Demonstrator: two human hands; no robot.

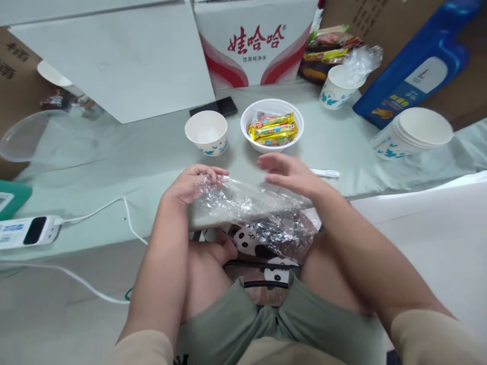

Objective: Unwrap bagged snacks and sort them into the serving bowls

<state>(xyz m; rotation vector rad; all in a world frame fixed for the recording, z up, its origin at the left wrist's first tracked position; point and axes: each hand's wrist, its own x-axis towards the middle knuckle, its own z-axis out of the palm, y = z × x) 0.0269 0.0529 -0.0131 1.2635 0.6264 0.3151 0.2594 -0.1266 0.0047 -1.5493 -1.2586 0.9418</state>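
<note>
My left hand (pixel 190 183) is closed on one end of a crumpled clear plastic film (pixel 243 200), just in front of a paper cup (pixel 206 132). The film slants down to the right, over the table edge and above my lap. My right hand (pixel 287 173) hovers above the film's right side, slightly blurred, fingers apart and holding nothing. Just behind it stands a white bowl (pixel 272 147) with several yellow-wrapped snack sticks (pixel 273 129). Beyond its wrist lies a white plastic utensil (pixel 325 173), partly hidden.
A dark phone (pixel 224 106) lies behind the cup. On the right are stacked paper cups (pixel 413 134), a blue bottle (pixel 418 66) and a cup (pixel 338 88) stuffed with plastic. A power strip (pixel 30 230) with a white cable sits left. Boxes (pixel 254 45) line the back.
</note>
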